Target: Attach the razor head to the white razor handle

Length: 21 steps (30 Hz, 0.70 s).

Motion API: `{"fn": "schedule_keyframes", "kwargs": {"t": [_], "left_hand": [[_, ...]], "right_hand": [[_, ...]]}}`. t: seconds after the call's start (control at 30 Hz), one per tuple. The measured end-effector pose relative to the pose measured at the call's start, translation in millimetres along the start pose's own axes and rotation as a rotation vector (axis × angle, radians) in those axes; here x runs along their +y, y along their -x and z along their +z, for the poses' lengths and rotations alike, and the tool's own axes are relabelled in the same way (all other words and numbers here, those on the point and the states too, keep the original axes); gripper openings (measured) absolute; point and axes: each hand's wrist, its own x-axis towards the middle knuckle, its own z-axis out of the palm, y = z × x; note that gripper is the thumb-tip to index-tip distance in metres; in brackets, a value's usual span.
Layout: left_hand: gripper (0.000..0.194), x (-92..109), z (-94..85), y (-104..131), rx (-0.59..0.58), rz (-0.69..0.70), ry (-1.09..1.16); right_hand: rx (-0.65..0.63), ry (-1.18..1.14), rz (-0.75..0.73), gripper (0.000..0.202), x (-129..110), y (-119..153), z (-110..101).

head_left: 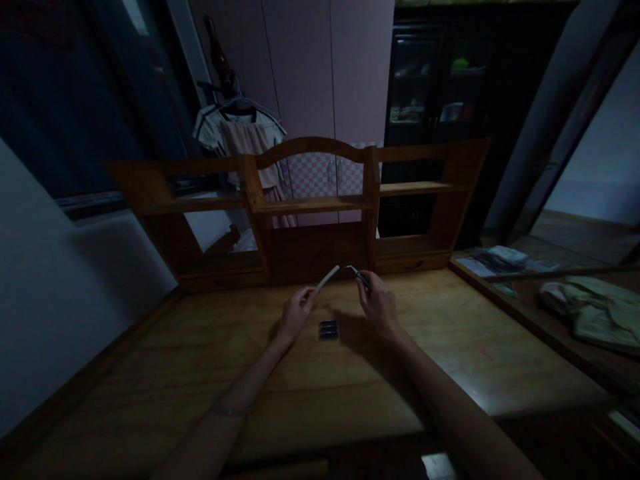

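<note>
A slim white stick (328, 277) is pinched in my left hand (297, 312), slanting up and to the right over the desk. My right hand (379, 303) grips a slim dark tool with a pale, bent tip (358, 275); its exact kind is too small to tell. The tool's tip points left, close to the stick's upper end, with a small gap between them. On the desk below, between both hands, lie small black bars (329, 329) side by side. No hand touches them.
The wooden desk (200, 373) carries a shelf unit (310, 210) along its back edge. A white wall (40, 293) bounds the left side. Pale cloth (595, 310) and papers (500, 260) lie on a surface to the right. Clothes on a hanger (245, 133) hang behind the shelf. Lighting is dim.
</note>
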Motion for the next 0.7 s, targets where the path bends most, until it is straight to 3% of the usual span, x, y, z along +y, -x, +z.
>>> {"fn": "schedule_keyframes", "kwargs": {"t": [0.2,0.47,0.7], "left_hand": [[0.028,6.6,-1.8,0.6,0.004,0.012,-0.007],[0.027,3.2,1.0,1.3,-0.001,0.026,-0.008],[0.025,4.8,0.4,1.5,0.009,0.056,-0.02]], "right_hand": [[-0.107,-0.019,-0.094,0.024,-0.7,3.2,8.5],[-0.003,-0.01,-0.022,0.027,-1.4,1.4,1.3],[-0.081,0.009,-0.073,0.024,-2.8,2.3,4.0]]}}
